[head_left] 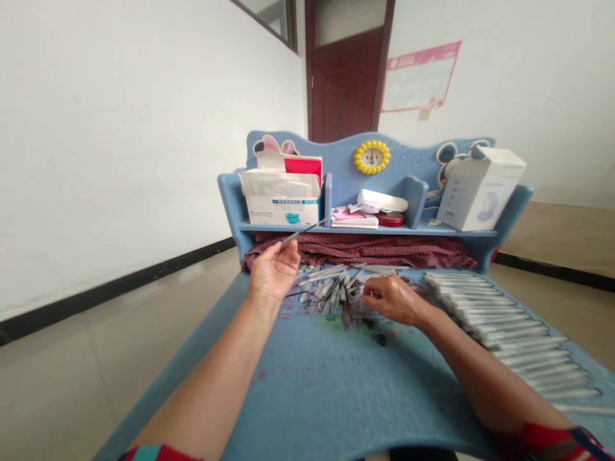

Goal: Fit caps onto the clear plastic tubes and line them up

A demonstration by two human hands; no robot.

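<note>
My left hand point(273, 270) is raised over the left side of the desk, palm turned up. Its thumb and fingers pinch a thin dark pen refill point(311, 228) with a thicker grey end, tilted up to the right. A loose heap of pen parts point(334, 288), grey-white tubes and dark pieces, lies between my hands. At the heap's right edge, my right hand point(394, 299) is low over the desk with its fingers curled closed; what they hold, if anything, is hidden. Whitish pens point(504, 320) lie side by side in a long row to the right.
Small black pieces point(381, 339) lie on the blue desk point(307, 397) before the heap. A checked cloth point(375, 250) is bunched under the shelf. The shelf carries a mask box point(283, 208), papers point(355, 219), a red tin point(391, 219) and a white box point(480, 189).
</note>
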